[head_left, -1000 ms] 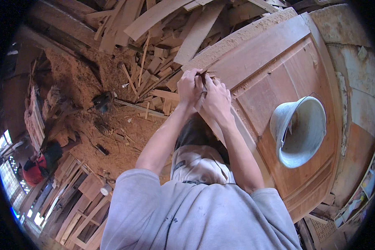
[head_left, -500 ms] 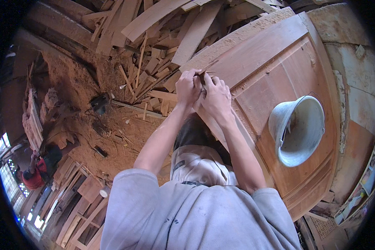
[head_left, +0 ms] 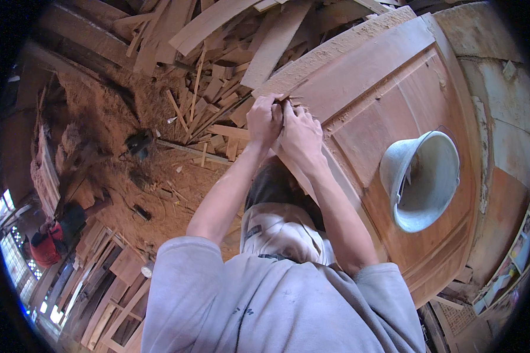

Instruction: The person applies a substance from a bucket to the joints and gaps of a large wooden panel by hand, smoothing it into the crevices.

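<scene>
Both of my hands meet at the near left corner of a reddish-brown panelled wooden door [head_left: 362, 73]. My left hand [head_left: 263, 123] is closed, its thumb and fingers pinched at the door's edge. Right beside it, my right hand [head_left: 301, 134] has its fingers curled in and pressed toward the same spot. A small dark bit shows between the fingertips, too small and covered to name. Shavings and sawdust lie on the wood around the fingers. A pale grey-white bucket [head_left: 393, 176] lies tipped on its side on the door's panels, to the right of my right forearm.
A heap of wood offcuts [head_left: 218, 82] lies beyond the door at the upper left. Sawdust covers the floor [head_left: 188, 217] on the left, with a dark tool [head_left: 138, 144] on it. Stacked boards [head_left: 121, 294] stand lower left, near a person in red [head_left: 46, 247].
Both hands have shifted very slightly left and stay together at the door's corner. My right hand's fingers have drawn closer to the left hand.
</scene>
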### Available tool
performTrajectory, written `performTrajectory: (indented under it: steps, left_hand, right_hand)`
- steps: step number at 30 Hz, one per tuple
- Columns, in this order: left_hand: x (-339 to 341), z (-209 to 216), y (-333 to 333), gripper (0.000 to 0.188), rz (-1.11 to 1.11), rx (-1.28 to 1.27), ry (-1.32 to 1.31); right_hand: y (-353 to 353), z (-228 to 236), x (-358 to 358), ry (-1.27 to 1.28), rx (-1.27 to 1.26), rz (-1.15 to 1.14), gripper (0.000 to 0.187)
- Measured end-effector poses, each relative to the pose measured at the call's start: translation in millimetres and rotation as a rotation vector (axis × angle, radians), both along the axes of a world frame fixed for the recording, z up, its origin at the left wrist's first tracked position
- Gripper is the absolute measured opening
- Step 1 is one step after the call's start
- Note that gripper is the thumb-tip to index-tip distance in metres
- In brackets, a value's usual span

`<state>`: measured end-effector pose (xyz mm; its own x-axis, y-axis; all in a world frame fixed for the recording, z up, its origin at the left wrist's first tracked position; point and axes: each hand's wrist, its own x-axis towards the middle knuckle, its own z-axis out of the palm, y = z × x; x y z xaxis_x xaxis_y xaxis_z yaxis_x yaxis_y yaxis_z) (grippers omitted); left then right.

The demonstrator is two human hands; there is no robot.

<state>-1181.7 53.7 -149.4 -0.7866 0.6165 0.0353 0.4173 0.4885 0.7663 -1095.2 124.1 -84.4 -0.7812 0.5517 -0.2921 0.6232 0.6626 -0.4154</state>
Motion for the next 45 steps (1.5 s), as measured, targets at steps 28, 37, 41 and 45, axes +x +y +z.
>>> performTrajectory:
  steps: [28, 37, 41, 45]
  left_hand:
    - [1.5, -7.8, 2.0, 0.018, 0.011, 0.039, 0.005]
    - [1.2, -7.2, 6.6, 0.014, -0.002, 0.005, 0.017]
    - [-3.1, -19.6, -0.7, 0.016, 0.011, 0.003, 0.059]
    - [0.2, -11.8, 0.3, 0.02, 0.011, -0.009, 0.06]
  right_hand:
    - [1.6, -1.3, 5.2, 0.16, -0.236, -0.151, 0.054]
    - [21.7, 7.1, -0.9, -0.111, -0.326, -0.043, 0.057]
    - [5.8, 10.0, 29.7, 0.101, -0.194, -0.073, 0.062]
    - [0.7, -2.0, 56.0, 0.023, 0.053, -0.088, 0.071]
